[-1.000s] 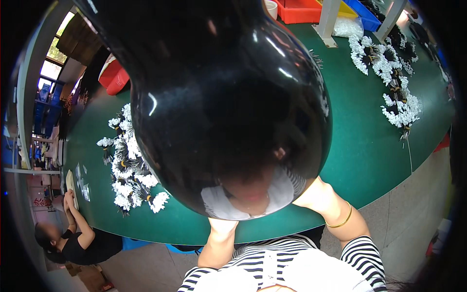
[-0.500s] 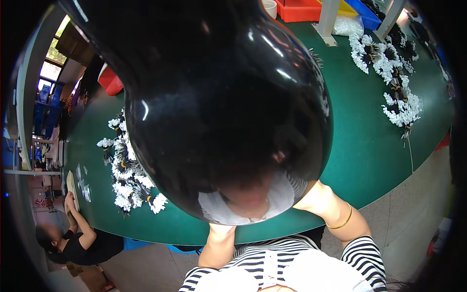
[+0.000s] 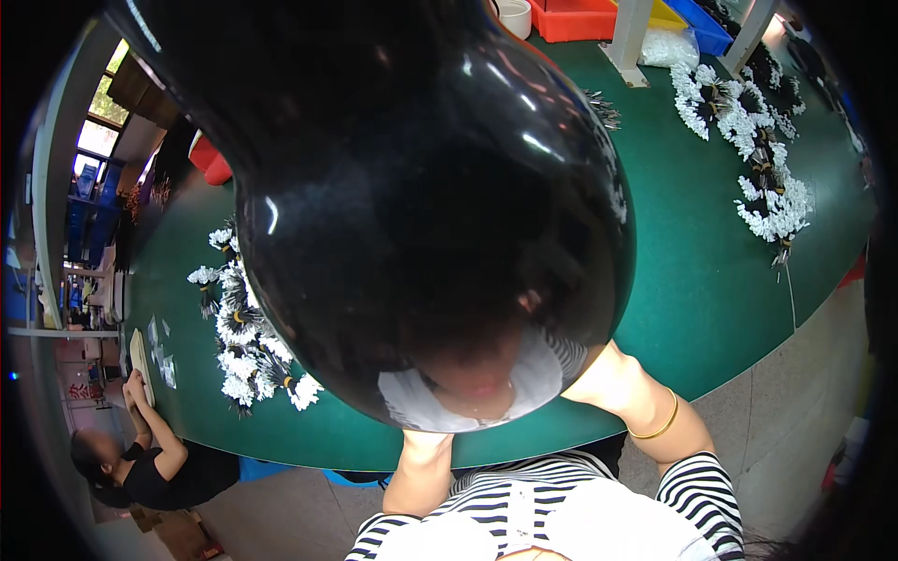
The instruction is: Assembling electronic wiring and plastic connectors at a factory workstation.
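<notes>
A large glossy black, round-ended object (image 3: 440, 206), perhaps a lamp head, fills the middle of the view and hides the work beneath it. Only the wrist end of my left hand (image 3: 426, 443) shows below its lower rim. At its lower right edge the back part of my right hand (image 3: 603, 379) comes out, with a gold bangle on that forearm. Both sets of fingers are hidden, and so is anything they hold. Nearest on the left lie banded bundles of thin dark leads with white ends (image 3: 238, 323), partly covered by the black object.
The green table (image 3: 692, 309) curves around me. More white-ended bundles (image 3: 772, 206) lie at the right. At the back are a red bin (image 3: 571, 23), a blue bin (image 3: 702, 28), a clear bag (image 3: 669, 49) and a metal post (image 3: 629, 42). A co-worker (image 3: 159, 458) sits at the far left.
The black object has shifted slightly left in view, showing a bit more of the loose leads behind its right edge. My wrists look almost unmoved.
</notes>
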Demonstrator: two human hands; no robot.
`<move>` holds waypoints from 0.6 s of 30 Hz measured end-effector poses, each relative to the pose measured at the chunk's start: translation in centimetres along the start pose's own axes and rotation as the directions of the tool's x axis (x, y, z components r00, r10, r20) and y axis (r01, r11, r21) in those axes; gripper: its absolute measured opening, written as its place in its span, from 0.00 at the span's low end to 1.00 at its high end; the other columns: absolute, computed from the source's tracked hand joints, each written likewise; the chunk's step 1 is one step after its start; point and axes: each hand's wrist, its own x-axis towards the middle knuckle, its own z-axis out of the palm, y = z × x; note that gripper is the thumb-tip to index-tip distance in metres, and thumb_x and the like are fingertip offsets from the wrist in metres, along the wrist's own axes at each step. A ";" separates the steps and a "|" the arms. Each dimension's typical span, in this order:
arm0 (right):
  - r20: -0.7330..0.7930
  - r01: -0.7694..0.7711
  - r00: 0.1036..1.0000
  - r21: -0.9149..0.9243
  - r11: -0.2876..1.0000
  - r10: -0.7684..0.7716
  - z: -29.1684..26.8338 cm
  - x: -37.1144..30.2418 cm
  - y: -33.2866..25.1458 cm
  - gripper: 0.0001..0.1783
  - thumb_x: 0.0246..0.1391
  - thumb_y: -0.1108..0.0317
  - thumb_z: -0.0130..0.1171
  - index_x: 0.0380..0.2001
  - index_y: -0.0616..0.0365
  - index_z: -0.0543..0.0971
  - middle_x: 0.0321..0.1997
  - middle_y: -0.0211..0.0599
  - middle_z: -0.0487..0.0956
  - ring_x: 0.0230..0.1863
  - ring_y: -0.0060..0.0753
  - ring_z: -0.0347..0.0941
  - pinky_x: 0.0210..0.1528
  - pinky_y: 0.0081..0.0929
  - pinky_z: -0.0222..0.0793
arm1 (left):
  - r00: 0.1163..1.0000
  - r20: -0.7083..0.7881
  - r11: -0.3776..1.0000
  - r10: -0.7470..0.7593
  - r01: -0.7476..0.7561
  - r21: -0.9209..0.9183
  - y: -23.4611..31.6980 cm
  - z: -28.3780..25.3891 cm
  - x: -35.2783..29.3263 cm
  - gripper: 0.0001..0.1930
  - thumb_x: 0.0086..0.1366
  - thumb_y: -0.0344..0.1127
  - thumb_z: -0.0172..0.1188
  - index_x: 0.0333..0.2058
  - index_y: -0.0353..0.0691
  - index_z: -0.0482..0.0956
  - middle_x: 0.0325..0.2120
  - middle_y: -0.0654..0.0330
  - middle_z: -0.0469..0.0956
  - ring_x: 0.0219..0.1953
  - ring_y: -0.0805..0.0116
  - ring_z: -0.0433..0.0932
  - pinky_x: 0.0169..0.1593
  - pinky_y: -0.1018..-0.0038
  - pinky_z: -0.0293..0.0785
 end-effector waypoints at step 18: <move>-0.070 0.064 0.995 -0.004 0.998 -0.064 -0.1 0.1 0.2 0.07 0.37 0.74 0.55 0.26 0.60 0.74 0.26 0.37 0.74 0.29 0.37 0.69 0.34 0.31 0.65 | 0.998 0.040 0.999 0.040 -0.040 -0.009 0.5 0.3 -0.3 0.07 0.53 0.18 0.56 0.33 0.27 0.74 0.26 0.55 0.75 0.24 0.72 0.74 0.29 0.80 0.71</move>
